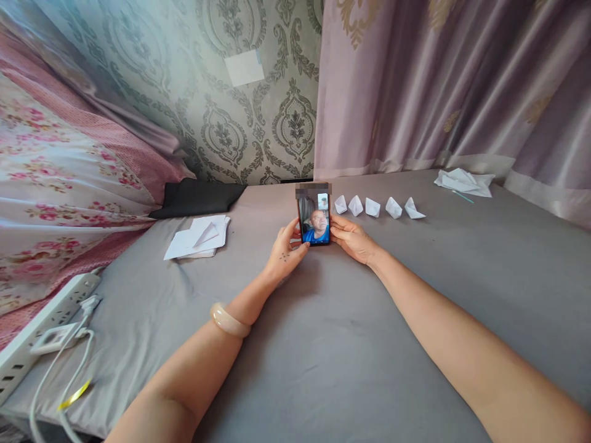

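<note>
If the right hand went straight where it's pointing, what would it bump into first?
The phone: the right hand has its fingers against its edge. Past that, maybe the left hand, though depth is hard to tell.

Left hand (286,252) — phone (314,226) — right hand (353,239)

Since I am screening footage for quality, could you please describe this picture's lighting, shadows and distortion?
In the head view, pale haze softens the wallpaper, mostly at upper left; a soft shadow lies on the gray sheet below the phone; wide-angle distortion seems to stretch the right forearm; a pixelated block covers the phone's top.
</note>
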### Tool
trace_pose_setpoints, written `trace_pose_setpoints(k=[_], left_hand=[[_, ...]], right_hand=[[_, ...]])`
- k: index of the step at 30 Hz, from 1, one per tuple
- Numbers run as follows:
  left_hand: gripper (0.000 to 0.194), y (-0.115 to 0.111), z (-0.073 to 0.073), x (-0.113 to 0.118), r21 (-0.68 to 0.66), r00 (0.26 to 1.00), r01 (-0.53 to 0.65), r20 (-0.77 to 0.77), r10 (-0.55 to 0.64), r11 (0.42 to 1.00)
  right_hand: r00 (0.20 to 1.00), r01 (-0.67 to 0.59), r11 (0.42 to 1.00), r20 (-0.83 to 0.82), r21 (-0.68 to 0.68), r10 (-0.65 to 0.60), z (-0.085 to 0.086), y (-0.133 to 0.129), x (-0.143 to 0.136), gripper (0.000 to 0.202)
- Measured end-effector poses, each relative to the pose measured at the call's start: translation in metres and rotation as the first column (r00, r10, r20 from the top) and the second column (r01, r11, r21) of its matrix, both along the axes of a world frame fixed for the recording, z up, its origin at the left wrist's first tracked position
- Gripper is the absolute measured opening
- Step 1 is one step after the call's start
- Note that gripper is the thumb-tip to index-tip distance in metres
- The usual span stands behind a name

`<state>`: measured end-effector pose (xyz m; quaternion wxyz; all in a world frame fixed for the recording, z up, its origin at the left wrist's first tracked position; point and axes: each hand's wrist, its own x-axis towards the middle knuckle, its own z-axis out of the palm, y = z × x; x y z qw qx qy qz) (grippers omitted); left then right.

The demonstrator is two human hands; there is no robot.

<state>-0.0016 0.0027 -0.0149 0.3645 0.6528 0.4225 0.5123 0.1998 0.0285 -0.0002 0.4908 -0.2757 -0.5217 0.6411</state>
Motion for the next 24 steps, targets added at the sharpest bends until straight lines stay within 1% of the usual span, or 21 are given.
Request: trace_pose_setpoints(k=[9, 17, 24], left_hand=[[0.064, -0.0004, 0.0004, -0.0012, 0.010, 1.000, 0.000, -0.025, 0.000, 1.000], [0.065, 0.0002, -0.0006, -0.0010, 0.012, 1.000, 0.001, -0.030, -0.001, 1.000], [0.064, -0.0001, 0.0000, -0.0014, 0.011, 0.999, 0.004, -0.032, -0.004, 1.000]], right_hand=[[1.000, -0.025, 0.999, -0.009, 0.022, 0.025, 0.0023, -0.0013, 0.0000, 0.039], [1.000, -0.007, 1.000, 0.008, 0.005, 0.007, 0.0047, -0.0027, 0.0000, 0.040], [1.000, 0.002, 0.999, 0.002, -0.033, -0.002, 0.0040, -0.0019, -0.0004, 0.032]])
